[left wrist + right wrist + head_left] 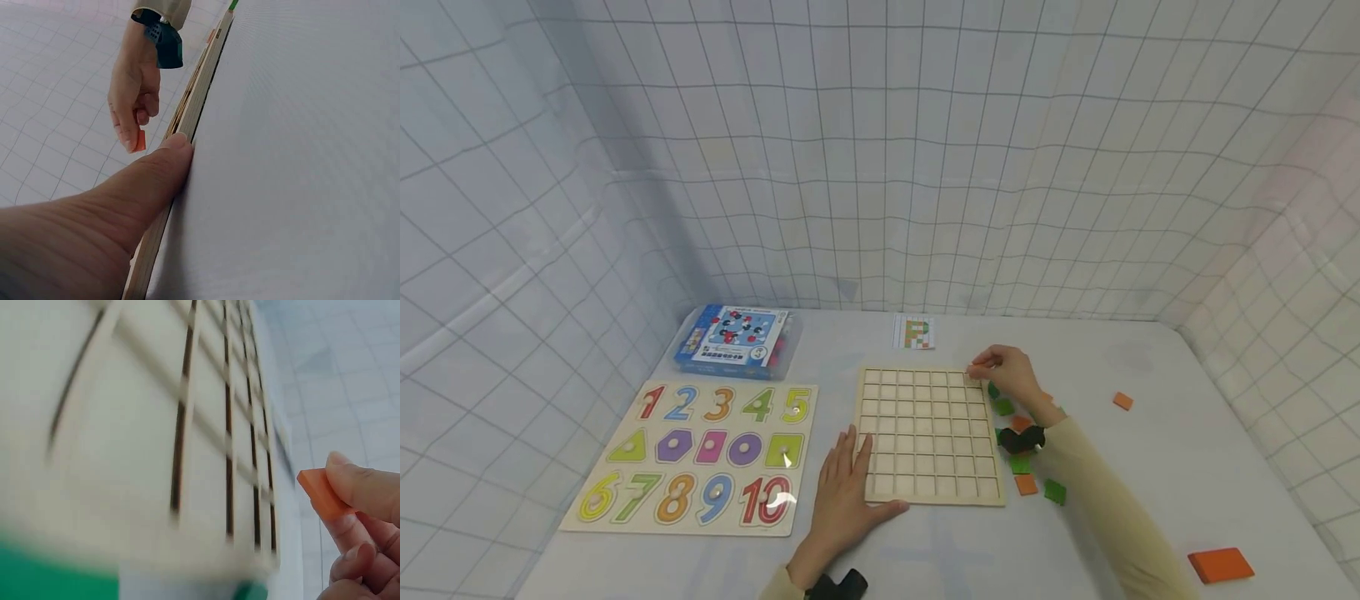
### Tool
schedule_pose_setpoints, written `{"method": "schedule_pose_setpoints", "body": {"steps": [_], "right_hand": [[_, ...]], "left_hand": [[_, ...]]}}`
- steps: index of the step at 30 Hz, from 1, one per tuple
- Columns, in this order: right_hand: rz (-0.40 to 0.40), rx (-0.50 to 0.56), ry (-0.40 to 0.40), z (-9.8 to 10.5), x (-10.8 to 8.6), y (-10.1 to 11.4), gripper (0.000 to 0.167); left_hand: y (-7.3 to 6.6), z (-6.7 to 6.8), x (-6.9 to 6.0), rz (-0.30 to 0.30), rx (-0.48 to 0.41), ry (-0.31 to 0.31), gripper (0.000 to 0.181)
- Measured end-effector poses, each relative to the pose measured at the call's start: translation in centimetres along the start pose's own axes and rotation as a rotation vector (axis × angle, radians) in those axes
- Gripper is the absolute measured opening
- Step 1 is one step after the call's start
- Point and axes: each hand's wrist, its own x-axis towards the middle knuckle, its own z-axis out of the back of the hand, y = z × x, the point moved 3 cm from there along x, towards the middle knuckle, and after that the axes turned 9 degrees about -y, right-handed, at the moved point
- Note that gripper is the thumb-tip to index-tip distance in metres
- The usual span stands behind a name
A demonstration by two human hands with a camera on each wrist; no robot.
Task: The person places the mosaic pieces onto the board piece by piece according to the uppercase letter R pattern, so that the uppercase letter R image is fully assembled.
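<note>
A wooden grid board lies flat on the table, its cells bare in the head view. My right hand is over the board's far right corner and pinches an orange square tile between thumb and fingertips. In the left wrist view the same tile hangs from the right hand, off the board's surface. My left hand rests with fingers spread at the board's near left corner, thumb along the near edge. Green tiles and orange tiles lie loose along the board's right side.
A number and shape puzzle board lies at the left, with a blue boxed set behind it. A small pattern card lies beyond the grid board. One orange tile and an orange block are at the right. Gridded curtains surround the table.
</note>
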Motion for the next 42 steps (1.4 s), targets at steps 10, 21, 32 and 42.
{"method": "schedule_pose_setpoints", "body": {"steps": [10, 21, 32, 42], "right_hand": [[-0.071, 0.21, 0.101, -4.8, -0.5, 3.0, 0.019], [0.0, 0.057, 0.111, -8.5, -0.4, 4.8, 0.02], [0.014, -0.099, 0.132, -9.7, -0.7, 4.9, 0.021], [0.112, -0.229, 0.135, -9.3, -1.0, 5.8, 0.019]], "left_hand": [[0.1, -0.1, 0.0, -0.005, 0.013, -0.008, 0.109], [0.1, -0.1, 0.0, -0.006, 0.015, -0.008, 0.107], [0.1, -0.1, -0.1, -0.026, 0.022, -0.017, 0.107], [0.0, 0.0, 0.0, -0.034, 0.037, -0.019, 0.107]]}}
